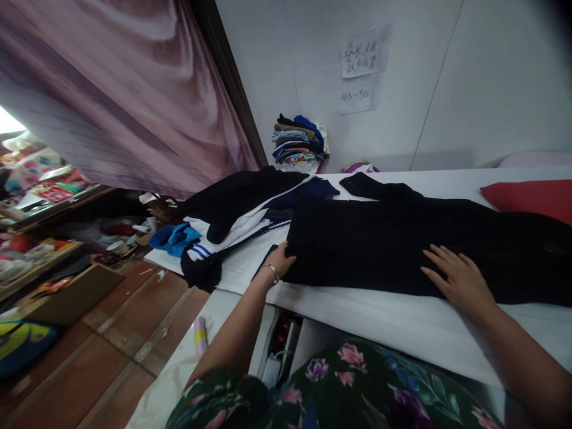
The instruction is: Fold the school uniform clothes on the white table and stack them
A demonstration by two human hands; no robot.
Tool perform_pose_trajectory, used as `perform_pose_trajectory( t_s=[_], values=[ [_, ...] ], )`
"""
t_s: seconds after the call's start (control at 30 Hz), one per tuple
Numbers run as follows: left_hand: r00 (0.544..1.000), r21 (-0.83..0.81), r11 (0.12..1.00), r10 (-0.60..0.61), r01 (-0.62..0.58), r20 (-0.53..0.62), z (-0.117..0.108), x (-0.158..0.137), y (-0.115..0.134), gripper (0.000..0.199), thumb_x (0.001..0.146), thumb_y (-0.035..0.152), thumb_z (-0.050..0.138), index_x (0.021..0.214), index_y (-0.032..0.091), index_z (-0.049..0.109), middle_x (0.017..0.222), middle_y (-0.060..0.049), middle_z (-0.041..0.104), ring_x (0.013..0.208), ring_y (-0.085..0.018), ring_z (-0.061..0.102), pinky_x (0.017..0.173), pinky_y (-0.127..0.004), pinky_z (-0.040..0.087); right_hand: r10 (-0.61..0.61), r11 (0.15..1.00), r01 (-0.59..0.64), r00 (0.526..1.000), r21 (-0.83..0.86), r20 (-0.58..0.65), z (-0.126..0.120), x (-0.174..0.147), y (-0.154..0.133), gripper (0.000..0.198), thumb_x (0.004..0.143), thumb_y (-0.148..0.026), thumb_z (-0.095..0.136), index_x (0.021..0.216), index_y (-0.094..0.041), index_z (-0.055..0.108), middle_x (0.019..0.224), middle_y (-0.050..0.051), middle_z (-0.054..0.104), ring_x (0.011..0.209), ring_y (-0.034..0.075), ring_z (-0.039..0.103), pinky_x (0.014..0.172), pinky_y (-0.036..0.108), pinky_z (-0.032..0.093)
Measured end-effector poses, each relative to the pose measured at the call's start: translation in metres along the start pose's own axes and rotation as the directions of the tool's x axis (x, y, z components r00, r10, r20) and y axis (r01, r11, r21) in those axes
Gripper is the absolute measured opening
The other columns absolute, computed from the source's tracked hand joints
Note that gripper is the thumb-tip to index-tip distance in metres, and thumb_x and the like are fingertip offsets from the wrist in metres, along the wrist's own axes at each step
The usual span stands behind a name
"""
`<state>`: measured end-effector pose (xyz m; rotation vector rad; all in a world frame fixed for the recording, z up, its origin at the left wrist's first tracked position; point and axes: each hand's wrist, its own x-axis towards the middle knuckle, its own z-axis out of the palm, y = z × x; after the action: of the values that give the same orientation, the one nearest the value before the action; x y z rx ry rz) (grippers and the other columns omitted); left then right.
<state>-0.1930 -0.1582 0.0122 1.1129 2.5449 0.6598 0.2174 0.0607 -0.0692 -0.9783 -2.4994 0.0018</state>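
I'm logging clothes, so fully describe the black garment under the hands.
The black garment, plain soft-looking cloth, lies long and fairly flat on the white table, a sleeve-like piece jutting from its far side; its right end leaves the picture. The left hand touches its left edge; the right hand rests on it.

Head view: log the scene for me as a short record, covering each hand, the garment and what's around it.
Left hand: at the garment's left edge; firm pinch or light touch, cannot tell
Right hand: open on top of the cloth, fingers spread
Garment: black garment, laid lengthwise on the white table
Left side: loose heap of clothes
Back: stack of clothes near the wall
Right side: red cloth, beyond the garment
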Motion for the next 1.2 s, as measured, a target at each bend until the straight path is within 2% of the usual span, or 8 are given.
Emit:
perform_pose_trajectory(
  t_s=[0.1,0.27,0.47,0.63,0.77,1.0,1.13,1.2],
  values=[
    [0.996,0.213,0.976,-0.061,0.046,0.065,0.013,-0.006,-0.009,0.053,0.08,0.034,0.063,0.129,0.014,0.052,0.116,-0.018,0.065,0.107,-0.03,0.062,0.091,-0.039,0.046,0.006,1.0,-0.006,1.0,0.009,0.019,0.0,0.0,-0.001,0.06,0.091,-0.059,0.029,0.135,-0.024,0.05,0.144,0.008,0.047,0.136,0.028,0.036,0.109,0.052,0.027],
    [0.997,0.353,0.936,0.027,0.0,-0.073,0.013,-0.008,-0.001,0.044,0.088,0.046,0.049,0.121,0.017,0.059,0.119,-0.017,0.061,0.107,-0.029,0.06,0.088,-0.037,0.046,0.006,1.0,-0.007,1.0,0.014,0.019,0.0,0.001,0.0,0.061,0.091,-0.06,0.029,0.134,-0.023,0.051,0.143,0.008,0.047,0.136,0.029,0.036,0.109,0.052,0.027],
    [0.996,0.408,0.909,0.093,-0.081,-0.009,0.019,0.02,0.015,0.045,0.086,0.046,0.054,0.118,0.015,0.059,0.114,-0.016,0.065,0.108,-0.028,0.059,0.089,-0.034,0.044,-0.005,1.0,0.005,1.0,-0.006,0.027,-0.011,0.01,-0.011,0.072,0.088,-0.068,0.025,0.134,-0.02,0.051,0.144,0.012,0.046,0.136,0.03,0.036,0.11,0.055,0.022],
    [0.995,0.432,0.897,0.091,-0.096,0.033,0.019,0.039,0.018,0.027,0.08,0.042,0.062,0.097,0.02,0.065,0.106,-0.011,0.066,0.103,-0.025,0.061,0.085,-0.032,0.045,-0.163,0.986,0.157,0.973,0.052,0.161,-0.018,0.023,-0.04,0.076,0.081,-0.072,0.041,0.142,-0.027,0.043,0.15,0.01,0.037,0.139,0.031,0.029,0.111,0.056,0.019],
    [0.98,0.338,0.929,0.184,-0.151,-0.07,0.01,0.047,0.017,0.019,0.082,0.038,0.06,0.088,0.02,0.062,0.103,-0.008,0.066,0.099,-0.022,0.061,0.083,-0.029,0.045,-0.173,0.984,0.16,0.956,0.073,0.235,-0.013,0.031,-0.049,0.072,0.083,-0.069,0.044,0.141,-0.027,0.045,0.148,0.012,0.04,0.137,0.031,0.033,0.11,0.057,0.022],
    [0.999,0.312,0.95,-0.028,0.014,0.041,0.025,0.058,0.016,0.026,0.084,0.034,0.054,0.107,0.023,0.058,0.103,-0.01,0.069,0.097,-0.026,0.065,0.079,-0.035,0.048,-0.182,0.981,0.167,0.968,0.094,0.171,-0.007,0.028,-0.046,0.06,0.089,-0.06,0.042,0.14,-0.029,0.046,0.146,0.01,0.043,0.137,0.029,0.034,0.11,0.055,0.022],
    [0.988,0.366,0.926,0.132,-0.094,-0.081,0.025,0.053,0.028,0.039,0.084,0.024,0.051,0.122,0.019,0.055,0.124,-0.015,0.061,0.114,-0.028,0.058,0.093,-0.039,0.045,-0.161,0.985,0.146,0.969,0.089,0.187,-0.011,0.027,-0.052,0.06,0.09,-0.06,0.041,0.14,-0.028,0.046,0.147,0.009,0.042,0.138,0.028,0.033,0.112,0.055,0.02],
    [0.939,0.363,0.907,0.295,-0.216,-0.178,0.022,0.046,0.042,0.041,0.085,0.018,0.046,0.124,0.017,0.055,0.131,-0.014,0.057,0.123,-0.025,0.051,0.103,-0.038,0.04,-0.142,0.987,0.126,0.972,0.096,0.185,-0.018,0.032,-0.059,0.06,0.09,-0.061,0.04,0.141,-0.027,0.046,0.148,0.01,0.039,0.139,0.028,0.031,0.112,0.055,0.019]
  ],
)
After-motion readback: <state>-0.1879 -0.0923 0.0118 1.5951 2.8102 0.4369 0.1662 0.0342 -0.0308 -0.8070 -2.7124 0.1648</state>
